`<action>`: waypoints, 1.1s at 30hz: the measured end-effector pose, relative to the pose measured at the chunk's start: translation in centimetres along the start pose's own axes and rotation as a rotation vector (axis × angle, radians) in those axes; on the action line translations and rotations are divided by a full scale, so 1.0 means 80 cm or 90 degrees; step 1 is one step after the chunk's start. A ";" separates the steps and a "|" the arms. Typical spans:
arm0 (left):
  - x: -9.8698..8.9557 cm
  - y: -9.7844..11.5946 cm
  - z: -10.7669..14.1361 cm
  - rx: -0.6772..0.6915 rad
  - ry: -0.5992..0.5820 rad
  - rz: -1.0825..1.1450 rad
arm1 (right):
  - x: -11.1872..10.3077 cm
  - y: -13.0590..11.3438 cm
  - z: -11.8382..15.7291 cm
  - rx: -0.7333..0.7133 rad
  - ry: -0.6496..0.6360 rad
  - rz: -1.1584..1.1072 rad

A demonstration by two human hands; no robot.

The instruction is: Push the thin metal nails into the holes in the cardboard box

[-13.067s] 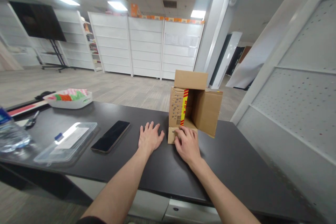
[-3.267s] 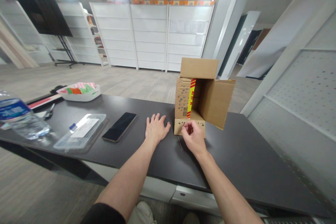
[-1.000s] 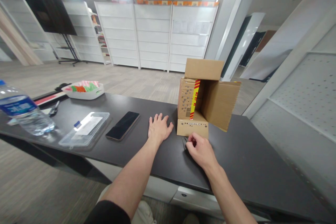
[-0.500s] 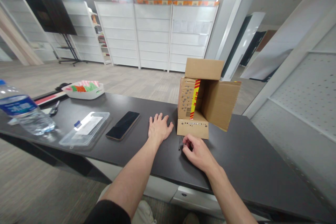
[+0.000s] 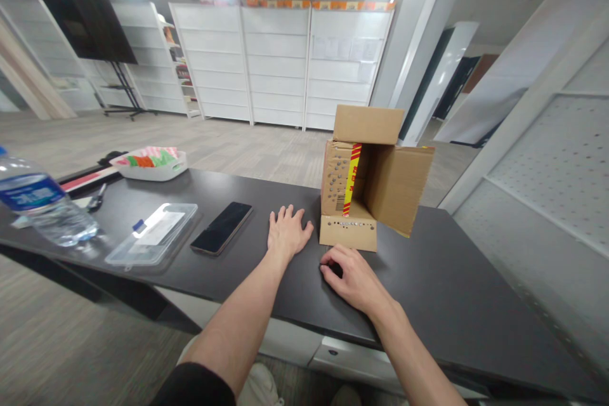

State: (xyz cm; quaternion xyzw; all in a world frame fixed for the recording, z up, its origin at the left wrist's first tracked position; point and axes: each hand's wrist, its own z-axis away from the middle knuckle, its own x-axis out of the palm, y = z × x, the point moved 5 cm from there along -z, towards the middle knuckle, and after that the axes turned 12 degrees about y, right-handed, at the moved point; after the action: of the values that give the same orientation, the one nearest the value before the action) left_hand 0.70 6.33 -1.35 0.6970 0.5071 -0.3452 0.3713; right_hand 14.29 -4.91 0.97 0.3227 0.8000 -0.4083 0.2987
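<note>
My left hand (image 5: 288,233) lies flat on the dark table, fingers spread, holding nothing. Beside it, my right hand (image 5: 349,273) rests on the tabletop with thumb and index finger pinched together; what lies between the tips is mostly covered. A sliver of a thin metal piece (image 5: 327,248) shows just behind those fingers. Right behind the right hand stands an opened cardboard box (image 5: 335,193), its mouth facing me. Its front flap (image 5: 349,235) lies low towards me, with a row of small holes or studs. Several round metal heads dot the box's left panel, next to yellow-red tape.
A black phone (image 5: 222,228) lies left of my left hand. Farther left are a clear plastic case (image 5: 152,235), a water bottle (image 5: 45,200) and a white basket (image 5: 159,171) of coloured packets. The table's front edge is close to me; a perforated partition (image 5: 547,158) borders the right.
My right hand has shifted slightly left, over the spot where thin metal pieces lay in view; its fingers now cover most of them. The left hand has stayed put.
</note>
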 end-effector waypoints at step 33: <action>0.002 -0.001 0.000 0.004 -0.003 -0.004 | 0.000 0.002 0.001 0.015 -0.004 -0.025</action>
State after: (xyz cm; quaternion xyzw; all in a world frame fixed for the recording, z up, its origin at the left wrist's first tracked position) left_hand 0.67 6.40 -1.49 0.6958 0.5075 -0.3497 0.3689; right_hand 14.42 -4.93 0.84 0.3088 0.8003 -0.4247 0.2895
